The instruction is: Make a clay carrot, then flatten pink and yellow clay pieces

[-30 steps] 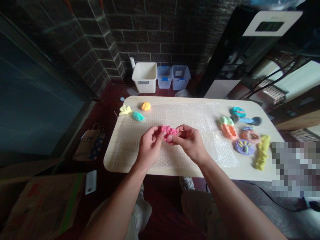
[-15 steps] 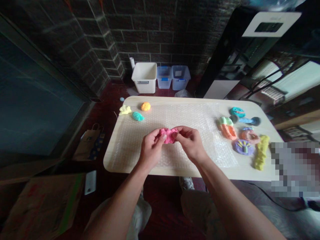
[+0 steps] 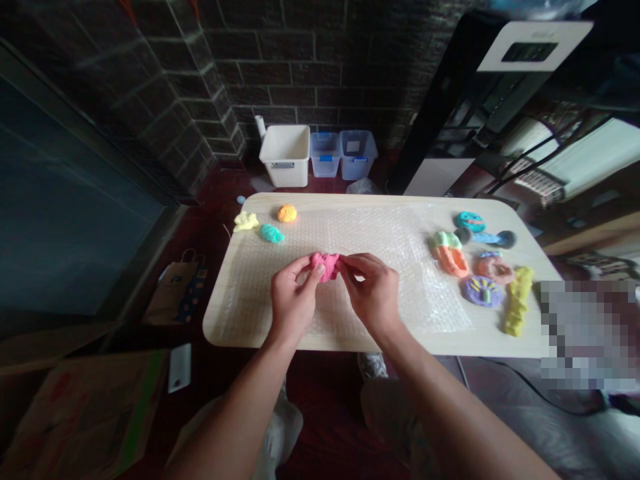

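A lump of pink modelling clay (image 3: 327, 267) is held above the table, between my two hands. My left hand (image 3: 295, 290) is closed on its left side, thumb in front and fingers behind. My right hand (image 3: 373, 287) pinches the clay's right edge between thumb and fingertips. Beyond my left hand lie three more clay pieces: a teal lump (image 3: 271, 233), an orange ball (image 3: 287, 213) and a pale yellow lump (image 3: 245, 221). Bubble wrap (image 3: 370, 233) is spread on the table below my hands.
Shaped clay pieces sit at the table's right: an orange-and-green one (image 3: 451, 259), a purple disc (image 3: 483, 291), a yellow strip (image 3: 519, 301), a blue-grey dumbbell shape (image 3: 487, 237) and others. Behind the pale table (image 3: 225, 333) stand a white bin (image 3: 285, 157) and two clear blue tubs (image 3: 357, 157).
The pink clay looks more bunched than half a second ago, when it was flatter and wider. My right hand has shifted its pinch to the clay's edge. The view has turned slightly right.
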`<control>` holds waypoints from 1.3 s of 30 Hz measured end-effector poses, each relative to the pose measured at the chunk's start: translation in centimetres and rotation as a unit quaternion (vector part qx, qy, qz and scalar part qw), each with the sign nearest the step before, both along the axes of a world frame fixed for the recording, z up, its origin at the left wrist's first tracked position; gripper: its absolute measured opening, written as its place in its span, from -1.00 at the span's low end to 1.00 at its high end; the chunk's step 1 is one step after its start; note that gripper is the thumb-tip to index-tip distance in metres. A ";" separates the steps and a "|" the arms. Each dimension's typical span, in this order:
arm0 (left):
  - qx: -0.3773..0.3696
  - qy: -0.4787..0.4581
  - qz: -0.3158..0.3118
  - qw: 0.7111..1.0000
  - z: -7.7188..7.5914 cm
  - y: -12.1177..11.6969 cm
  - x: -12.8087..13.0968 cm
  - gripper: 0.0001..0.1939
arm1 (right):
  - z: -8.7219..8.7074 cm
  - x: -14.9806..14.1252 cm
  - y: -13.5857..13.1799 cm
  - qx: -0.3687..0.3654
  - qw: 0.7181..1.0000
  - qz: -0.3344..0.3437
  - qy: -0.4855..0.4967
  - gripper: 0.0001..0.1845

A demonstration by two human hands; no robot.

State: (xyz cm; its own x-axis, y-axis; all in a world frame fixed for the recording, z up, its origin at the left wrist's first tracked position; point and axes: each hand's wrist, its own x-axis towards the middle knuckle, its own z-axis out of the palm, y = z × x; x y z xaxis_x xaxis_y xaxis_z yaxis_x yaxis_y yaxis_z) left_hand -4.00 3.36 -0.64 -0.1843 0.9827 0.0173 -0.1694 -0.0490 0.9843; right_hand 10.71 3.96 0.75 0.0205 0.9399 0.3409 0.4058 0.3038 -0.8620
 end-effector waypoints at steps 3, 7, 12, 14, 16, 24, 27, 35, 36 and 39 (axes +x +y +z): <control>-0.006 -0.001 0.013 1.000 0.3 -0.1 0.1 -0.67 | 0.5 -0.6 -0.5 0.020 0.999 0.035 -0.026 -0.80; -0.011 -0.046 0.006 0.999 0.9 -0.2 0.1 -0.71 | 0.9 -0.8 -0.6 0.039 0.996 0.066 -0.038 -0.77; -0.011 -0.068 -0.009 0.998 0.9 -0.5 0.1 -0.80 | 1.1 -0.7 -0.4 0.036 0.995 0.087 -0.031 -0.74; -0.012 -0.082 -0.016 0.996 0.8 -0.6 0.0 -0.81 | 1.1 -0.6 -0.4 0.028 0.995 0.096 -0.025 -0.75; -0.014 -0.102 -0.027 0.994 0.7 -0.6 -0.2 -0.81 | 1.2 -0.5 -0.3 0.018 0.994 0.107 -0.020 -0.78; -0.034 -0.132 -0.081 0.987 1.3 -0.2 -0.2 -0.78 | 1.6 -0.1 -0.6 -0.035 0.994 0.101 0.023 -0.74; -0.051 -0.156 -0.091 0.982 1.8 -0.1 -0.1 -0.77 | 1.8 0.2 -0.5 -0.055 0.992 0.107 0.045 -0.74; -0.070 -0.134 -0.058 0.987 1.1 0.1 -0.5 -0.53 | 1.4 0.7 -0.1 -0.011 0.991 0.132 -0.026 -0.61; -0.065 -0.126 -0.046 0.989 1.0 0.1 -0.5 -0.54 | 1.3 0.7 -0.2 0.009 0.991 0.130 -0.040 -0.55; -0.056 -0.130 -0.018 0.990 1.0 0.2 -0.3 -0.64 | 1.1 0.8 -0.1 0.034 0.992 0.108 -0.052 -0.47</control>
State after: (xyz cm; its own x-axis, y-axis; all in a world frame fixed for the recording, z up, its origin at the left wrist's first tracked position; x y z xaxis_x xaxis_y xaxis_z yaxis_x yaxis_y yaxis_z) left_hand -4.33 3.52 0.36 -0.1321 0.9820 -0.1352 -0.4178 0.0685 0.9060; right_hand 11.52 3.86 1.87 -0.2182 0.8931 0.3933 0.4099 0.4496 -0.7936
